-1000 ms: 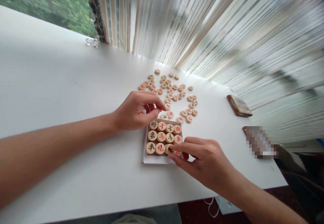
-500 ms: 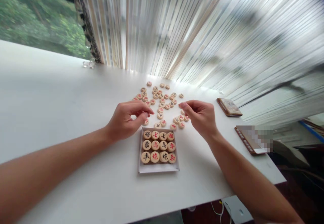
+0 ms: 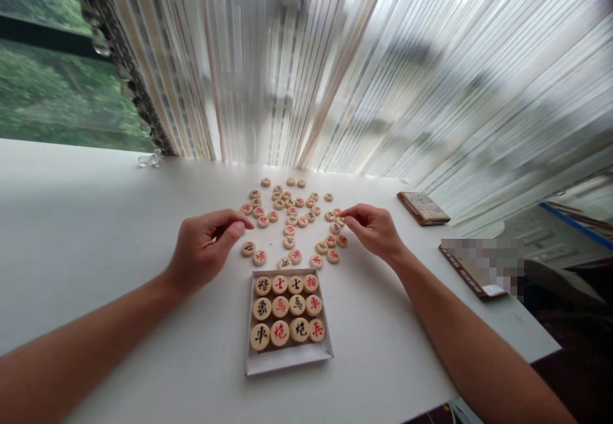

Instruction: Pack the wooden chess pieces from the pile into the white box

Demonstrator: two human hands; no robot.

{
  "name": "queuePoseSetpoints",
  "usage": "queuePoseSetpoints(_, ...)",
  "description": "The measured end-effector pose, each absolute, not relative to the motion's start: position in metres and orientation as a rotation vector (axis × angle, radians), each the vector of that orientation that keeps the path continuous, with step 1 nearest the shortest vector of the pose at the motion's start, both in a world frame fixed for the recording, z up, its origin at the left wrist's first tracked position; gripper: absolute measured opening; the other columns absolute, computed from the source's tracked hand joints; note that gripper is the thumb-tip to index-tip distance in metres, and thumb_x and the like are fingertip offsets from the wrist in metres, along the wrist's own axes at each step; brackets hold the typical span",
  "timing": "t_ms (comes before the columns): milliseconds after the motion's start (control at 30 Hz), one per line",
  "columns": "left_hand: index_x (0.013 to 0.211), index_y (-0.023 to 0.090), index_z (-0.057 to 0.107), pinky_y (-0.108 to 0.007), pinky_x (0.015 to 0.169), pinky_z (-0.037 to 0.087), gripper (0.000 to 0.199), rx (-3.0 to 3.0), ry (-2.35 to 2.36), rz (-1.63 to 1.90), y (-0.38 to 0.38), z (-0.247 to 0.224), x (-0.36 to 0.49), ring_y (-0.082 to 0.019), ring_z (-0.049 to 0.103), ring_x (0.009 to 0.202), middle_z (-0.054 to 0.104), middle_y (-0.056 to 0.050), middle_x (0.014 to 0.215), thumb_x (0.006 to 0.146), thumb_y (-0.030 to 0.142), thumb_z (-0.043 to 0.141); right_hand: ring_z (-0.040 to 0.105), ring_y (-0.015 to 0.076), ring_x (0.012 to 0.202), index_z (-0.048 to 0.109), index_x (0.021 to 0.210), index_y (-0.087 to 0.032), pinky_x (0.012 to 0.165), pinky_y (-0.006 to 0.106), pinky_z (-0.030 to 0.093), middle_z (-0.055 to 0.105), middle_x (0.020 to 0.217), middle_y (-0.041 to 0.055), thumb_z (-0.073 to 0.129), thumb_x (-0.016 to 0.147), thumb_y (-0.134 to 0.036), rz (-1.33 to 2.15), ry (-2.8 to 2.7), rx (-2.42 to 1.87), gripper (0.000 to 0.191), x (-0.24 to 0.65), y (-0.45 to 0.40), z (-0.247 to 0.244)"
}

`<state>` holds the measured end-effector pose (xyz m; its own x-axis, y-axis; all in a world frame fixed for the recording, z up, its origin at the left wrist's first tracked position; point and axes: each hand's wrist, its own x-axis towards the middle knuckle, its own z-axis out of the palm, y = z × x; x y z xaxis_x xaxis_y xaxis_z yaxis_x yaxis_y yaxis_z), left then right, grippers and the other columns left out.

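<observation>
A shallow white box (image 3: 290, 366) sits before me, holding rows of round wooden Chinese chess pieces (image 3: 280, 307) with red and black characters. Beyond it, more loose pieces (image 3: 290, 229) are scattered over the white table. My left hand (image 3: 205, 245) hovers left of them, thumb and index finger pinched, with no piece visible between the tips. My right hand (image 3: 373, 227) is at the right side of the scatter. Its thumb and index finger close at a red-marked piece (image 3: 337, 212), partly covered by the fingertips.
The white table (image 3: 143, 232) runs back to a string curtain (image 3: 268, 92) and a window at left. Two brown-edged book-like objects (image 3: 424, 208) lie at the right edge. Clear glass-like beads (image 3: 149, 159) rest by the curtain's left end.
My left hand has moved left, away from the middle pieces, uncovering some of them. My right hand has lowered its pinched fingertips among the pieces at right. The view has tilted upward relative to the window.
</observation>
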<state>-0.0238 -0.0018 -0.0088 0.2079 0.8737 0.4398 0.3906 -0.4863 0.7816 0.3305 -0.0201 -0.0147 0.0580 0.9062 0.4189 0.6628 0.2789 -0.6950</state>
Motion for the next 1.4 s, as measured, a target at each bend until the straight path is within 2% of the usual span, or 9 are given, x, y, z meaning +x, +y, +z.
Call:
queuePoseSetpoints(167,0.084,0.016,0.081,-0.028,0.056,0.037,0.033,1.978,1.216,1.2,-0.001,-0.008,-0.023,-0.019,0.06,0.062,0.071,-0.003,0.065,0.093,0.04,0.06,0.058,0.015,0.065,0.083,0.088,-0.017,0.061,0.028,0.046,0.078,0.084,0.0072,0.066,0.083,-0.024,0.444,-1.831,-1.472,0.02,0.337,-0.023,-0.004)
queuePoseSetpoints(233,0.084,0.016,0.081,-0.028,0.055,0.036,0.033,1.98,1.225,1.192,-0.001,-0.008,-0.023,-0.018,0.059,0.061,0.07,-0.003,0.065,0.093,0.041,0.061,0.057,0.0146,0.063,0.083,0.088,-0.016,0.059,0.028,0.044,0.076,0.078,0.0062,0.065,0.083,-0.025,0.495,-1.869,-1.514,0.021,0.344,-0.024,0.001)
queuePoseSetpoints(333,0.084,0.016,0.081,-0.028,0.055,0.035,0.034,1.984,1.237,1.182,-0.001,-0.007,-0.023,-0.018,0.056,0.059,0.069,-0.003,0.064,0.092,0.041,0.06,0.052,0.0127,0.057,0.084,0.089,-0.016,0.053,0.026,0.04,0.069,0.066,0.002,0.071,0.083,-0.029,0.606,-1.951,-1.577,0.02,0.353,-0.024,0.006)
queuePoseSetpoints(467,0.084,0.017,0.082,-0.028,0.054,0.035,0.034,1.984,1.251,1.171,-0.001,-0.007,-0.023,-0.019,0.058,0.06,0.068,-0.003,0.061,0.091,0.042,0.06,0.055,0.0129,0.061,0.084,0.097,-0.017,0.055,0.025,0.043,0.069,0.07,0.0009,0.083,0.079,-0.039,0.701,-2.037,-1.616,0.029,0.354,-0.027,0.008)
queuePoseSetpoints(833,0.084,0.016,0.082,-0.026,0.054,0.038,0.031,2.017,1.183,1.206,-0.003,-0.008,-0.022,-0.016,0.059,0.059,0.073,-0.003,0.066,0.092,0.037,0.061,0.057,0.0134,0.062,0.074,0.088,-0.018,0.056,0.027,0.047,0.071,0.076,0.0025,0.084,0.081,-0.038,0.641,-1.949,-1.593,0.024,0.346,-0.03,0.009)
queuePoseSetpoints(967,0.083,0.015,0.081,-0.026,0.058,0.044,0.026,2.025,1.092,1.231,-0.005,-0.004,-0.02,-0.016,0.063,0.062,0.077,-0.004,0.073,0.091,0.032,0.062,0.069,0.0168,0.072,0.072,0.096,-0.018,0.061,0.029,0.056,0.077,0.087,0.0063,0.095,0.073,-0.043,0.987,-1.599,-1.305,0.041,0.317,-0.04,0.012)
queuePoseSetpoints(1100,0.083,0.015,0.08,-0.026,0.061,0.048,0.023,1.908,1.036,1.24,-0.012,-0.003,-0.014,-0.017,0.065,0.066,0.078,-0.006,0.077,0.091,0.031,0.065,0.07,0.0155,0.068,0.079,0.094,-0.017,0.056,0.027,0.054,0.079,0.083,0.0055,0.097,0.074,-0.041,1.26,-1.445,-1.137,0.036,0.268,-0.049,0.015)
queuePoseSetpoints(1267,0.101,0.015,0.077,-0.024,0.057,0.051,0.023,1.589,0.808,1.125,-0.019,-0.005,-0.006,-0.014,0.065,0.064,0.077,-0.005,0.081,0.091,0.035,0.074,0.071,0.0154,0.07,0.086,0.099,-0.019,0.064,0.029,0.06,0.08,0.083,0.0052,0.1,0.07,-0.039,1.353,-1.393,-1.07,0.038,0.22,-0.041,0.024)
queuePoseSetpoints(1400,0.099,0.015,0.078,-0.022,0.053,0.048,0.027,1.412,0.716,1.164,-0.018,-0.003,-0.005,-0.011,0.06,0.058,0.077,-0.004,0.08,0.088,0.039,0.081,0.069,0.0147,0.067,0.087,0.089,-0.019,0.062,0.028,0.057,0.08,0.078,0.0048,0.104,0.061,-0.037,1.394,-1.362,-1.041,0.038,0.198,-0.03,0.028)
